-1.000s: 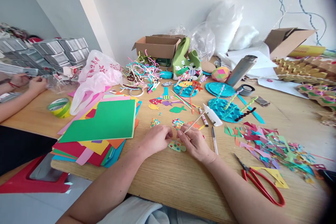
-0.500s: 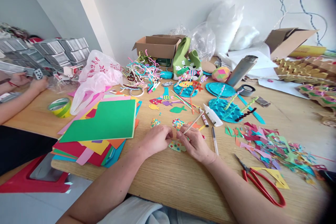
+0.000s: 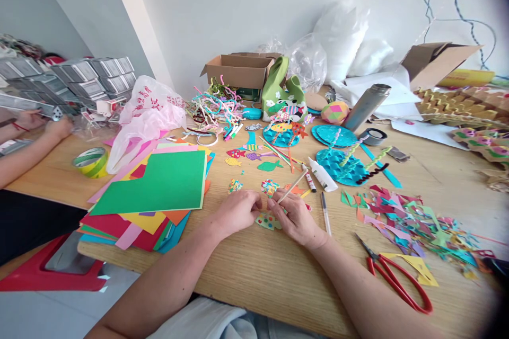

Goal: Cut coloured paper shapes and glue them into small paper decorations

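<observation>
My left hand [image 3: 237,210] rests on the wooden table [image 3: 262,270] with its fingers pinched together at the edge of a small green dotted paper cut-out [image 3: 267,221]. My right hand [image 3: 293,215] is closed round a thin wooden stick [image 3: 293,186] that slants up to the right, its lower end over the same cut-out. The two hands nearly touch. Other small dotted cut-outs [image 3: 269,187] lie just beyond my fingers.
A stack of coloured paper with a green sheet [image 3: 159,183] on top lies at left. Red scissors [image 3: 393,275] and paper scraps [image 3: 409,220] are at right, a pen [image 3: 325,212] and glue tube [image 3: 323,174] beyond. Another person's hands [image 3: 43,127] work at far left near a tape roll [image 3: 91,162].
My hands have barely shifted. The other person's hands at far left moved slightly with a small object.
</observation>
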`<action>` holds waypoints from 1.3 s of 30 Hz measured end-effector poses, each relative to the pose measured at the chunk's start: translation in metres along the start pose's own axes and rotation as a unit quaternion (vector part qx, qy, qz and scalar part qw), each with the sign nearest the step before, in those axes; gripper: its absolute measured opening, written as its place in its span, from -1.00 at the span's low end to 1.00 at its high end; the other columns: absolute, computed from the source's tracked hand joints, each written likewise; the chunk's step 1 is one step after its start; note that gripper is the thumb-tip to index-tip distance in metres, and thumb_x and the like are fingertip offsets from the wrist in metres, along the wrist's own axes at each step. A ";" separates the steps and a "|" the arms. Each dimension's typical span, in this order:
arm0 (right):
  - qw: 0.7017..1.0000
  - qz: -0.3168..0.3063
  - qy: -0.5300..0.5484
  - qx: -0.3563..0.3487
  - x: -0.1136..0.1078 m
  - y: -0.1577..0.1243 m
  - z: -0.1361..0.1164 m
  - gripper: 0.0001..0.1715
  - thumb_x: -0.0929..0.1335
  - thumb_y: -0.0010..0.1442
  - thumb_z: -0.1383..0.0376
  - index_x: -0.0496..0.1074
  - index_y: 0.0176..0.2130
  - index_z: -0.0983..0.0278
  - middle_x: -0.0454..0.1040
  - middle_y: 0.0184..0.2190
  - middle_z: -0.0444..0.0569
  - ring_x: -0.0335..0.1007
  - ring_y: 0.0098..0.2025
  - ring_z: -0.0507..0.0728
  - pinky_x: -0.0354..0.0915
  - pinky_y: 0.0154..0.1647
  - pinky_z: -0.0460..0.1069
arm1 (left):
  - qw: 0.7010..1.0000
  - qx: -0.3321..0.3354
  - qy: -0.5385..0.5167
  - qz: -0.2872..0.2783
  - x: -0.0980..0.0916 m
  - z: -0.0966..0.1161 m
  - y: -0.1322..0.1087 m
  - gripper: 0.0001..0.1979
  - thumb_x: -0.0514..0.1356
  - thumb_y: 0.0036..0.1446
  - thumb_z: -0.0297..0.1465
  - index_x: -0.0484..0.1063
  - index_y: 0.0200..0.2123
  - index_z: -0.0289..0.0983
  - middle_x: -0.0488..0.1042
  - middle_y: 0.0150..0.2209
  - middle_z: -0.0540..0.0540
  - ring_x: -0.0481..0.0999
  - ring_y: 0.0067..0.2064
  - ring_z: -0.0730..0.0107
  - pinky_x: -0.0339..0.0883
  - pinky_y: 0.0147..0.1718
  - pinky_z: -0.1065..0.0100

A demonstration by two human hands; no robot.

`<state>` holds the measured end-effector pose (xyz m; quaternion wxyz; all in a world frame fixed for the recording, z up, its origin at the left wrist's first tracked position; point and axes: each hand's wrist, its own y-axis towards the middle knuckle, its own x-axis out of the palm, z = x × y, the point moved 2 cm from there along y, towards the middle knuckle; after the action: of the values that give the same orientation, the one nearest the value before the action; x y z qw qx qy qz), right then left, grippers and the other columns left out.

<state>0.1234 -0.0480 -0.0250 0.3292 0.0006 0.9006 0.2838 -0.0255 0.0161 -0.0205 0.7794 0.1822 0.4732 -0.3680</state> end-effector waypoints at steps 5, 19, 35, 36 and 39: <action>1.000 0.002 0.002 0.003 0.000 0.000 0.001 -0.64 0.19 0.35 0.32 0.17 -0.51 0.22 0.26 -0.55 -0.10 0.21 -0.43 0.08 0.13 -0.38 -0.01 | 1.000 0.003 0.005 0.001 -0.001 0.000 0.001 -0.85 0.13 0.02 -0.54 0.48 -0.38 -0.25 0.56 -0.36 -0.06 0.51 -0.33 0.33 0.29 -0.34 0.40; 1.000 0.000 0.001 0.006 0.000 0.000 0.001 -0.63 0.19 0.35 0.31 0.17 -0.51 0.22 0.27 -0.54 -0.10 0.22 -0.43 0.08 0.15 -0.36 0.00 | 1.000 0.001 -0.005 0.001 -0.001 0.001 0.000 -0.83 0.12 0.01 -0.54 0.48 -0.37 -0.23 0.56 -0.37 -0.04 0.51 -0.34 0.34 0.26 -0.39 0.41; 1.000 0.006 -0.010 0.005 -0.001 0.001 0.000 -0.60 0.18 0.36 0.28 0.17 -0.53 0.21 0.27 -0.56 -0.09 0.22 -0.44 0.08 0.15 -0.40 0.00 | 1.000 0.002 0.000 -0.006 -0.002 0.001 -0.001 -0.83 0.11 0.02 -0.53 0.48 -0.37 -0.23 0.56 -0.34 -0.06 0.51 -0.31 0.31 0.28 -0.37 0.40; 1.000 0.006 -0.010 0.005 -0.001 0.001 -0.001 -0.60 0.18 0.36 0.28 0.17 -0.53 0.21 0.27 -0.56 -0.09 0.22 -0.44 0.08 0.15 -0.40 0.00 | 1.000 0.001 -0.002 -0.007 -0.002 0.001 -0.001 -0.83 0.11 0.01 -0.53 0.48 -0.37 -0.23 0.57 -0.34 -0.05 0.52 -0.31 0.31 0.28 -0.37 0.40; 1.000 0.005 -0.008 0.004 -0.001 0.000 0.000 -0.60 0.18 0.36 0.29 0.17 -0.53 0.21 0.27 -0.56 -0.10 0.21 -0.44 0.08 0.15 -0.39 0.00 | 1.000 0.001 -0.002 -0.006 -0.002 0.001 -0.001 -0.83 0.12 0.01 -0.53 0.48 -0.37 -0.24 0.56 -0.35 -0.05 0.51 -0.31 0.32 0.28 -0.37 0.40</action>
<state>0.1238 -0.0483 -0.0242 0.3348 0.0082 0.8991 0.2819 -0.0261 0.0154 -0.0180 0.7775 0.1798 0.4726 -0.3739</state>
